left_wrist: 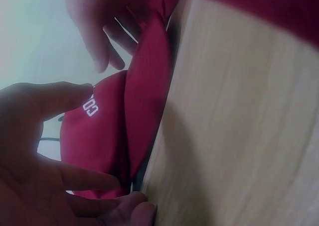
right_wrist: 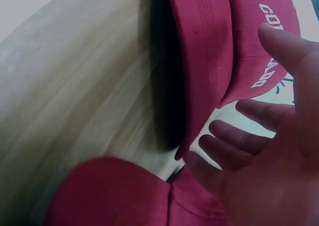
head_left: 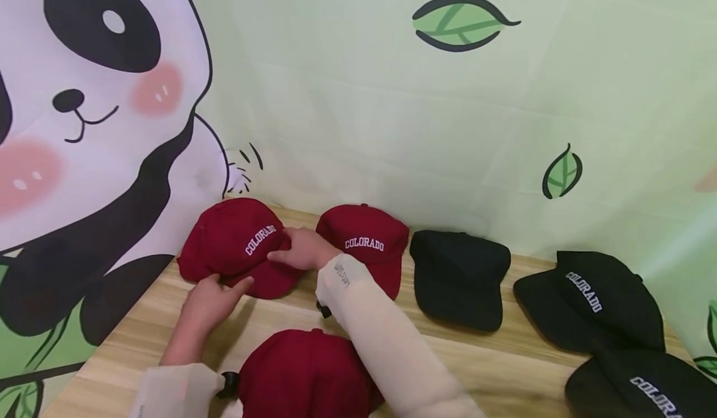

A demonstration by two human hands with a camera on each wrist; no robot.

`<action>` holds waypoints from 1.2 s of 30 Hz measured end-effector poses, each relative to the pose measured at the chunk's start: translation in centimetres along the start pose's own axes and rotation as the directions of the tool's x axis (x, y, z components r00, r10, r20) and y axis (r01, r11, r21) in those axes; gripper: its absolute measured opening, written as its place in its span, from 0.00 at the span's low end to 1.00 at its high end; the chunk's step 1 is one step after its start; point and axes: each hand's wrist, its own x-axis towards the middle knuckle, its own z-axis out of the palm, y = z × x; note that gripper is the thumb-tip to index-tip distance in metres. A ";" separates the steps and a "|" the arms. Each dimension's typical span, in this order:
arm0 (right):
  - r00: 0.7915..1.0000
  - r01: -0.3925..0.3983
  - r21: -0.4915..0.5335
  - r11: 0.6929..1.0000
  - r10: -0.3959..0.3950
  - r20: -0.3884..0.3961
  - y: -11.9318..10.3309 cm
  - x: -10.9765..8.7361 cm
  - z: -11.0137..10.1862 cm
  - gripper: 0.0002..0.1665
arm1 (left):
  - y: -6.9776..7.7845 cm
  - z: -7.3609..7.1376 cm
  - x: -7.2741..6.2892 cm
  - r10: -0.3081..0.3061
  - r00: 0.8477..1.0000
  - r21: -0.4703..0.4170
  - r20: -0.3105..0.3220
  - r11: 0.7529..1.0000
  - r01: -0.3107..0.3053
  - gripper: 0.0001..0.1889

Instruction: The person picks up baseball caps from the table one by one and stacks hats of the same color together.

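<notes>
A red baseball cap with white COLORADO lettering sits at the back left of the wooden table. My left hand is at its near left side, thumb apart from the fingers. In the left wrist view the fingertips lie right at the cap's lower edge. On the cap's other side is my right hand, overlapping the front panel near the lettering. The right wrist view shows that hand's fingers spread and fairly straight beside the brim. Neither hand curls round the cap.
Right of it sits a second red COLORADO cap, partly behind my right forearm. A third red cap lies in front, between my sleeves. Several black caps stand to the right, including a plain-looking one. A panda-print cloth hangs behind the table.
</notes>
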 end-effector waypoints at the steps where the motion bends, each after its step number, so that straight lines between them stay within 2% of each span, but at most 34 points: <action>1: 1.000 -0.010 -0.007 1.000 0.010 0.005 -0.1 0.1 0.1 0.40 | 0.0 0.0 0.0 -0.001 1.000 -0.005 -0.003 1.000 0.001 0.44; 7: 0.998 -0.061 -0.047 0.997 0.062 0.020 0.0 0.7 0.4 0.42 | 0.3 0.5 0.0 -0.003 1.000 -0.010 -0.008 1.000 0.003 0.44; 15: 0.998 -0.057 0.007 0.998 0.057 -0.003 0.7 0.9 0.3 0.40 | 0.5 1.1 -0.2 -0.023 1.000 -0.091 0.010 0.996 0.024 0.47; 24: 0.997 -0.073 0.101 0.992 0.076 -0.032 1.1 1.1 -0.1 0.34 | 0.1 0.5 0.1 -0.068 0.997 -0.143 -0.021 0.988 0.065 0.51; 32: 0.993 -0.114 0.248 0.962 0.108 0.036 0.4 0.0 -0.7 0.46 | 0.2 0.3 -0.1 -0.077 0.995 -0.174 -0.071 0.983 0.064 0.51; 36: 0.996 -0.082 0.298 0.951 0.072 0.044 -0.2 -0.6 -0.9 0.43 | 0.4 0.1 -0.3 -0.063 0.992 -0.163 -0.107 0.986 0.045 0.49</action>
